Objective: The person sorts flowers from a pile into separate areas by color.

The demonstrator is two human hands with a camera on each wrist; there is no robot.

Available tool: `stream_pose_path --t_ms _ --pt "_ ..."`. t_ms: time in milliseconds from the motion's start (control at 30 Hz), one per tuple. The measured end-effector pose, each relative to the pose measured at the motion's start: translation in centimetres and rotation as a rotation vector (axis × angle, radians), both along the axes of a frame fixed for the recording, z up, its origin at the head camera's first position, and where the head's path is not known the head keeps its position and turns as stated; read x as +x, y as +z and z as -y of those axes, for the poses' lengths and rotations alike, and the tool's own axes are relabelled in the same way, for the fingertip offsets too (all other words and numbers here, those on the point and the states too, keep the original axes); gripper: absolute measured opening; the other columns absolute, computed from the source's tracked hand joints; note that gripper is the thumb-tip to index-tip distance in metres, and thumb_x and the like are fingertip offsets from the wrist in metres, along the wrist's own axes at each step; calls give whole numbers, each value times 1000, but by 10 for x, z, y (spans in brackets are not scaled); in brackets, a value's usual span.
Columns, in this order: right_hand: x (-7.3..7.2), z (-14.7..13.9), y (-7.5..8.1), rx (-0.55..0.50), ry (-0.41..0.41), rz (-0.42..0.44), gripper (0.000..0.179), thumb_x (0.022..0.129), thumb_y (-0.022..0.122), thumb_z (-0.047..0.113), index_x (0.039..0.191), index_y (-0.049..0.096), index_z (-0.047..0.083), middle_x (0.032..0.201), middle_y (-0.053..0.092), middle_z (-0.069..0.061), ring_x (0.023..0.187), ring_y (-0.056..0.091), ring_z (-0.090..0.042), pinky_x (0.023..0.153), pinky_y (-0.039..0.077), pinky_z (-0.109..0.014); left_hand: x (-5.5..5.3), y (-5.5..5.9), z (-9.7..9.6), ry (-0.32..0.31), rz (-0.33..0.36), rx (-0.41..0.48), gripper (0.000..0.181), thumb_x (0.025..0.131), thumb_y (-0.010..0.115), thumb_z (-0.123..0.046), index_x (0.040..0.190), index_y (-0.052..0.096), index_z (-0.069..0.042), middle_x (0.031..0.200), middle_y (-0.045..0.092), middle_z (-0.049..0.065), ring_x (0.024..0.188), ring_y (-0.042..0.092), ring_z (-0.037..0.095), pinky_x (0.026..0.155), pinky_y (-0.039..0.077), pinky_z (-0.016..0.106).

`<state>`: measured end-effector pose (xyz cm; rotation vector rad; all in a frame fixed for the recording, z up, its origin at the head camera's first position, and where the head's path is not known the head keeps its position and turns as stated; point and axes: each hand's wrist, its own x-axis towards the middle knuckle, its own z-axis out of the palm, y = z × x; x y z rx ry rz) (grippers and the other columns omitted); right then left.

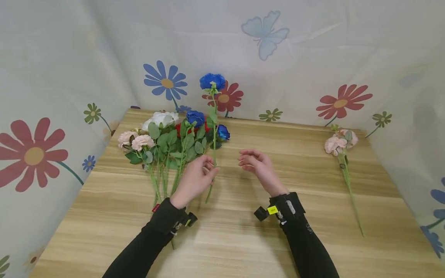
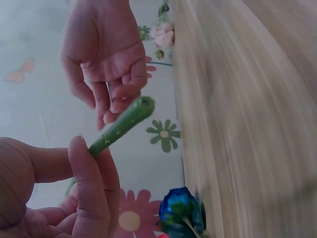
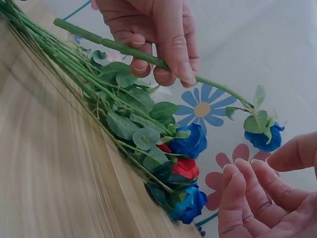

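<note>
My left hand pinches the stem of a blue artificial rose between thumb and fingers. The rose stands upright above the table, bloom at the top. In the left wrist view the green stem's cut end juts out past the thumb. My right hand is held to the right of that stem, apart from it, its fingers loosely bent and holding nothing. Beside my left hand lies a bunch of artificial flowers, with white, pale pink, red and blue blooms, green leaves and long stems pointing toward me.
At the right side of the wooden table lies a pale pink flower with its long stem toward the front. A white curtain printed with flowers and a butterfly hangs behind the table's far edge and along both sides.
</note>
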<state>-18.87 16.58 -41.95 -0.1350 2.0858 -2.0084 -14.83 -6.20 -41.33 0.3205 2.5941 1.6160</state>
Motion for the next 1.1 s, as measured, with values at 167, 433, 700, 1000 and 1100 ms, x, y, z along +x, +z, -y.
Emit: stream_pose_path --t_ms 167,433,700,1000,1100 --pt "-2 -3 0 13 -3 -23 41 105 52 17 137 51 -9 110 66 -6 94 67 -11 91 57 -28 -1 2 -12 -20 4 16 28 99 65 -16 121 59 0 96 66 13 66 65 15 60 55 27" --pt "1 -3 2 45 -1 -43 41 105 52 19 136 52 -7 118 64 -15 97 66 -14 96 56 -34 -1 -1 -23 -76 6 -7 19 97 67 -13 110 61 -1 91 67 11 62 63 12 57 56 26" --pt "3 -3 3 62 -2 -56 40 105 53 22 134 55 -4 117 66 -13 96 66 -13 92 56 -28 2 -3 -26 -127 47 -15 17 98 66 -13 109 59 -2 94 67 12 65 65 15 59 56 26" --pt "5 1 4 98 20 -74 39 104 55 23 131 60 -5 122 65 -24 93 67 -8 88 56 -31 3 -5 -32 -182 53 -19 18 98 66 -14 109 59 -1 96 67 13 66 66 14 59 58 25" --pt "5 3 4 107 28 -82 39 103 57 23 128 62 -7 113 69 -16 92 66 -9 86 55 -30 3 -5 -34 -187 51 -28 16 98 66 -14 106 59 -3 94 67 12 65 66 14 58 57 25"
